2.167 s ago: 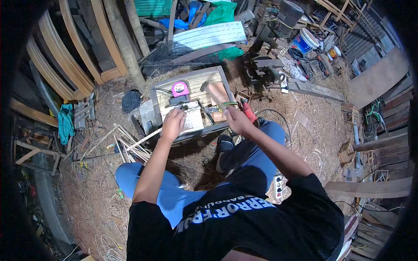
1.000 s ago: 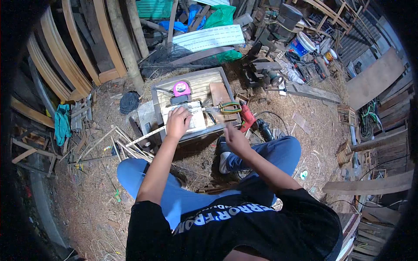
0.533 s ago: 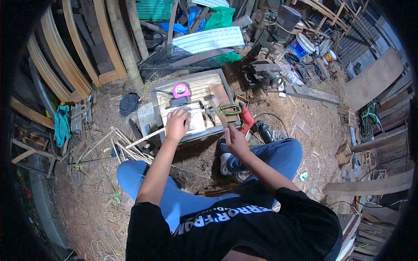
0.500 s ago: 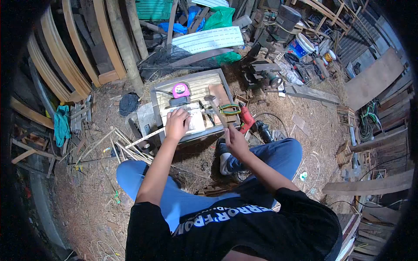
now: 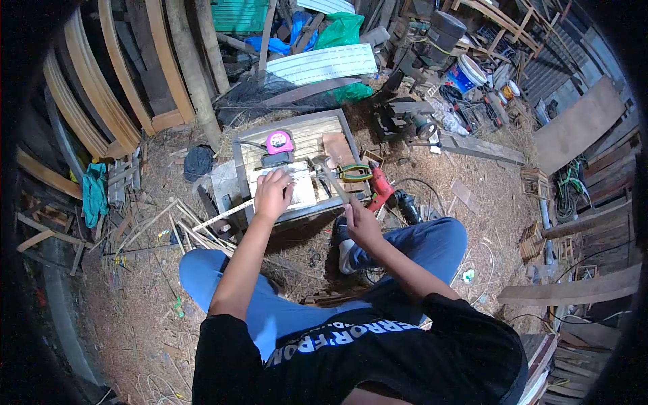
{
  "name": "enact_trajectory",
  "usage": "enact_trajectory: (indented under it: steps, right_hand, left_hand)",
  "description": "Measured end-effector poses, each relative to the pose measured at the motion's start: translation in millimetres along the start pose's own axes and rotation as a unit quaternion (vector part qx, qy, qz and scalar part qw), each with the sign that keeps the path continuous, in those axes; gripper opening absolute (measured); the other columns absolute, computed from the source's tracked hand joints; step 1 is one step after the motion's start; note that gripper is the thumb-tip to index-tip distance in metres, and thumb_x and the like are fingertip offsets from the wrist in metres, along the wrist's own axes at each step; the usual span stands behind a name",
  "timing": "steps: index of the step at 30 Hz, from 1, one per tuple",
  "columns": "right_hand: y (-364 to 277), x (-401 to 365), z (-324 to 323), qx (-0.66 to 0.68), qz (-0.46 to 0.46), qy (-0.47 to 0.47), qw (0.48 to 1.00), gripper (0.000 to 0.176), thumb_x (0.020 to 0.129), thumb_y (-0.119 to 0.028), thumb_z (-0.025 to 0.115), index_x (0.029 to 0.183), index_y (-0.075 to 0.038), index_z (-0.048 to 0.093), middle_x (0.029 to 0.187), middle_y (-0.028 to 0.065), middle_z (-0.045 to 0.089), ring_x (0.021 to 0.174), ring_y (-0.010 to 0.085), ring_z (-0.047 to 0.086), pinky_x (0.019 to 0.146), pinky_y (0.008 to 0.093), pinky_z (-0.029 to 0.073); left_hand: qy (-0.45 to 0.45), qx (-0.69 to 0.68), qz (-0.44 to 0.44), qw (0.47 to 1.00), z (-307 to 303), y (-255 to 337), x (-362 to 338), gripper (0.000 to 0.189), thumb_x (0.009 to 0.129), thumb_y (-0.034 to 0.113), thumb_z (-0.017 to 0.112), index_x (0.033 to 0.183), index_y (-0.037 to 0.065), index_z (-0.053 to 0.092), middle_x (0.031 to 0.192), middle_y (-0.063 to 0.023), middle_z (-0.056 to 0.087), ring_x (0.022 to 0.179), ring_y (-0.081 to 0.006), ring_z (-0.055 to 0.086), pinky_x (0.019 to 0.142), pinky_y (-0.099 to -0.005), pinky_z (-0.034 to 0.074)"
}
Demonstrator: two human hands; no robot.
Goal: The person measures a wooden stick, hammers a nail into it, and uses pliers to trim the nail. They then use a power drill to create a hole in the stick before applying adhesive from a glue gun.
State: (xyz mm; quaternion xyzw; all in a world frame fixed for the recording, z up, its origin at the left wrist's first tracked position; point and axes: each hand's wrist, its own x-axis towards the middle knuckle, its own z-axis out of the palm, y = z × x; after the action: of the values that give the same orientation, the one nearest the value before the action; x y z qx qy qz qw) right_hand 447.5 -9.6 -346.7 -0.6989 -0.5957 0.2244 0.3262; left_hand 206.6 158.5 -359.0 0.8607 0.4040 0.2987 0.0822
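Observation:
My left hand [image 5: 272,194] presses on a pale wooden piece [image 5: 305,192] on the low wooden worktable [image 5: 317,124]; what its fingers grip there is too small to tell. My right hand [image 5: 362,223] is wrapped round the handle of a hammer [image 5: 333,181], whose head is over the table just right of the pale piece. A pink tape measure [image 5: 279,142] lies behind my left hand, near a dark grey object [image 5: 276,159]. Pliers with green and yellow handles [image 5: 354,172] rest at the table's right side.
A red power drill [image 5: 381,186] is right of the table, beside a dark tool [image 5: 409,206]. Thin wood strips [image 5: 199,226] lie on the ground at the left. A bench grinder [image 5: 420,125] stands behind right. Long boards lean at the back left.
The hammer head has dropped down and left toward the pale wooden piece, and my right hand has shifted slightly down. My left hand stays in nearly the same place.

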Motion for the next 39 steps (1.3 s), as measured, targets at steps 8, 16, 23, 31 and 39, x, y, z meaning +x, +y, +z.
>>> enact_trajectory:
  steps: [8, 16, 23, 31, 39]
  right_hand:
    - [-18.4, 7.1, -14.3, 0.098, 0.036, 0.043, 0.994, 0.029, 0.112, -0.026, 0.048, 0.112, 0.0, 0.061, 0.085, 0.0317, 0.066, 0.084, 0.0529, 0.067, 0.072, 0.0563, 0.051]
    - [-3.7, 13.2, -7.6, 0.1, 0.019, 0.049, 0.994, 0.034, 0.113, -0.027, 0.046, 0.11, 0.001, 0.064, 0.082, 0.0273, 0.065, 0.077, 0.0438, 0.067, 0.072, 0.0484, 0.051]
    - [23.6, 21.9, 1.1, 0.263, 0.125, -0.042, 0.956, 0.037, 0.114, -0.036, 0.046, 0.109, -0.005, 0.065, 0.068, -0.0028, 0.048, 0.049, 0.0089, 0.042, 0.045, 0.0276, 0.035]
    - [33.4, 34.2, -18.8, 0.398, 0.236, -0.157, 0.872, 0.04, 0.112, -0.042, 0.048, 0.106, -0.009, 0.069, 0.066, -0.0051, 0.046, 0.047, 0.0083, 0.039, 0.04, 0.0283, 0.029]
    - [38.0, 44.2, -36.5, 0.426, 0.226, -0.225, 0.847, 0.045, 0.113, -0.047, 0.043, 0.107, -0.009, 0.065, 0.062, -0.0053, 0.04, 0.044, 0.0099, 0.033, 0.04, 0.0288, 0.027]
  left_hand:
    - [0.01, 0.013, 0.007, 1.0, 2.5, -0.2, -0.6, 0.013, 0.091, 0.023, 0.074, 0.095, 0.01, 0.072, 0.101, -0.008, 0.066, 0.105, -0.0302, 0.061, 0.093, -0.0466, 0.042]
    - [0.027, 0.019, 0.02, 0.999, 0.5, 2.3, 0.1, 0.013, 0.09, 0.023, 0.075, 0.094, 0.01, 0.072, 0.099, -0.0061, 0.065, 0.103, -0.0291, 0.06, 0.092, -0.0454, 0.041]
    - [0.019, 0.028, 0.017, 0.999, 1.9, 1.0, -0.7, 0.013, 0.091, 0.023, 0.075, 0.094, 0.011, 0.073, 0.098, -0.0059, 0.064, 0.102, -0.0286, 0.06, 0.092, -0.0458, 0.041]
    - [0.02, 0.025, 0.014, 0.999, -0.3, 4.3, -0.1, 0.012, 0.091, 0.023, 0.074, 0.094, 0.011, 0.073, 0.098, -0.006, 0.064, 0.101, -0.0288, 0.06, 0.092, -0.045, 0.041]
    - [0.012, 0.016, 0.014, 1.0, -2.2, 4.6, 1.9, 0.01, 0.091, 0.021, 0.074, 0.094, 0.012, 0.073, 0.099, -0.0048, 0.065, 0.101, -0.028, 0.06, 0.091, -0.0445, 0.041]
